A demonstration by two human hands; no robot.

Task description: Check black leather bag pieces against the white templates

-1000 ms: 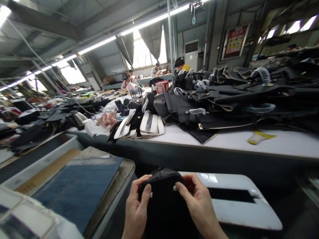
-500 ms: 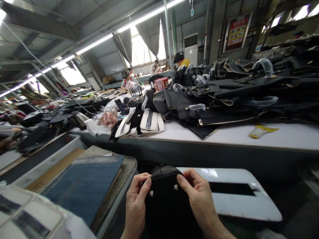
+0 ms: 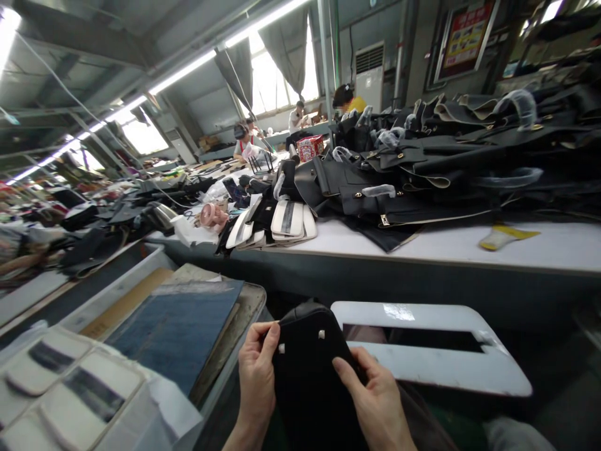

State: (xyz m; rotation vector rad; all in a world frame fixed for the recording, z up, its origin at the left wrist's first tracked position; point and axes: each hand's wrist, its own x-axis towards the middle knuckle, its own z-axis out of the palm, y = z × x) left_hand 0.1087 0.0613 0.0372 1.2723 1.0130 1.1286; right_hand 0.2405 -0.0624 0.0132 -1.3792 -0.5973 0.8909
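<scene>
A black leather-like piece (image 3: 310,376) hangs between my hands, with two small pale metal tabs near its rounded top edge. My left hand (image 3: 260,363) pinches its upper left corner between thumb and fingers. Lower down on the right side, my right hand (image 3: 373,388) grips the edge, thumb on the near face. The bottom of the piece runs out of view. Behind it to the right lies a white board (image 3: 451,369) with a dark slot.
Black bag pieces (image 3: 436,169) are heaped on the white-topped table (image 3: 451,247), beside white panels (image 3: 288,220) and a pink fan (image 3: 213,216). Left of my hands are a blue board (image 3: 173,332) and more white panels (image 3: 89,388). Several people sit farther back.
My right hand has slid down the right edge of the black piece, whose top now tilts. My left hand keeps its pinch at the upper left. The camera view has shifted slightly.
</scene>
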